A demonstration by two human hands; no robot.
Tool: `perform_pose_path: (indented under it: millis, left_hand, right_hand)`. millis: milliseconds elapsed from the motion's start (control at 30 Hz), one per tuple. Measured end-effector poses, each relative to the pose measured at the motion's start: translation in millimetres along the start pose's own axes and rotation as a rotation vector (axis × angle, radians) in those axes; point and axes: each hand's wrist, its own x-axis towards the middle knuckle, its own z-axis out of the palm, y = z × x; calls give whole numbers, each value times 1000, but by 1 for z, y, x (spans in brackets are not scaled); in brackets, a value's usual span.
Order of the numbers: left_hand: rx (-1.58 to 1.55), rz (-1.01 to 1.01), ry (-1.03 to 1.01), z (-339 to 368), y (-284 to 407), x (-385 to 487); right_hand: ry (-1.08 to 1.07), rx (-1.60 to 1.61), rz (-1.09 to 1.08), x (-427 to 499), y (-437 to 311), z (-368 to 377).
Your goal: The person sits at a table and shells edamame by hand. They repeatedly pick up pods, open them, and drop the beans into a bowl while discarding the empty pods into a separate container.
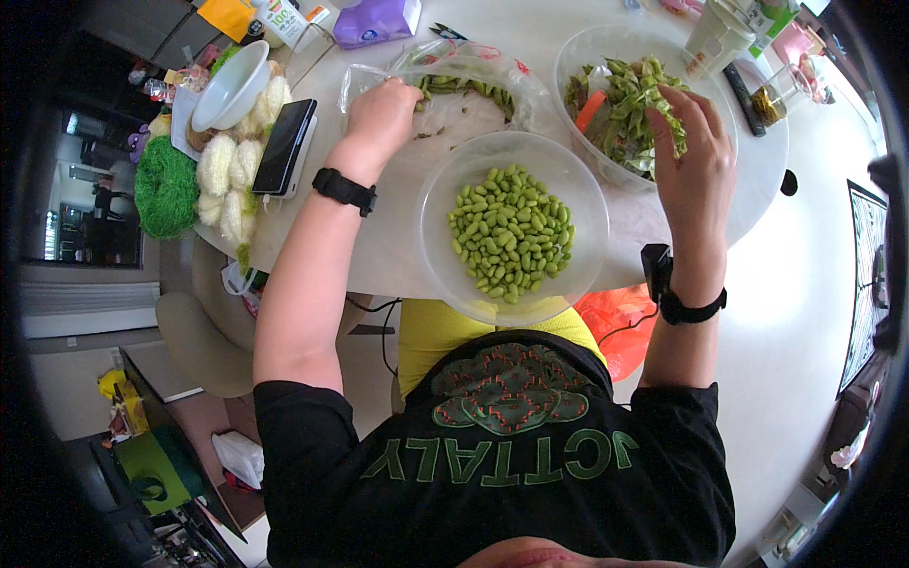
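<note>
Shelled green soybeans [511, 234] lie in a translucent plastic bowl [437, 263] at the table's front edge. Behind it, green pods [454, 85] rest in and around a clear plastic bag [461, 53] with red print. My left hand [383, 110] is at the bag's left side, its fingers bent near the film and the pods; whether it grips anything is hidden. At the right, my right hand [696, 142] hovers over or touches a second translucent bowl [568, 53] of empty pods and leaves [625, 106], fingers spread apart. An orange-red strip [589, 111] lies among these husks.
A smartphone [285, 145] on a white device, yarn skeins [231, 167] and a tilted white bowl [231, 85] stand at the left. A purple tissue pack [376, 23] and scissors [447, 32] lie at the back. A cup [721, 35] and a glass jar [781, 92] stand at the right.
</note>
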Motion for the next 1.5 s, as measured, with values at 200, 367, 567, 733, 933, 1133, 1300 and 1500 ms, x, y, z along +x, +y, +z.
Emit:
perform_pose_path:
  millis: [200, 367, 567, 733, 933, 1133, 1300, 1500]
  left_hand:
    - [193, 85, 11, 11, -1, 6]
    - [-28, 42, 128, 5, 3, 1]
    - [-911, -250, 78, -16, 0, -4]
    - [-1560, -343, -116, -46, 21, -23]
    - [-1762, -160, -353, -79, 64, -53]
    - [-1774, -113, -407, -83, 92, -79]
    - [-1670, -194, -445, -78, 103, -90]
    - [-1272, -119, -240, -77, 116, -98]
  right_hand:
    - [2, 72, -37, -3, -10, -3]
    - [6, 89, -61, -7, -16, -8]
    - [15, 129, -71, -7, -22, -8]
    - [-54, 289, -126, -8, -38, -8]
    - [-228, 684, -159, -17, -73, -5]
    - [-279, 782, -178, -26, -84, -1]
    - [-335, 723, -204, -35, -78, -2]
    - [-343, 616, -231, -44, -75, -7]
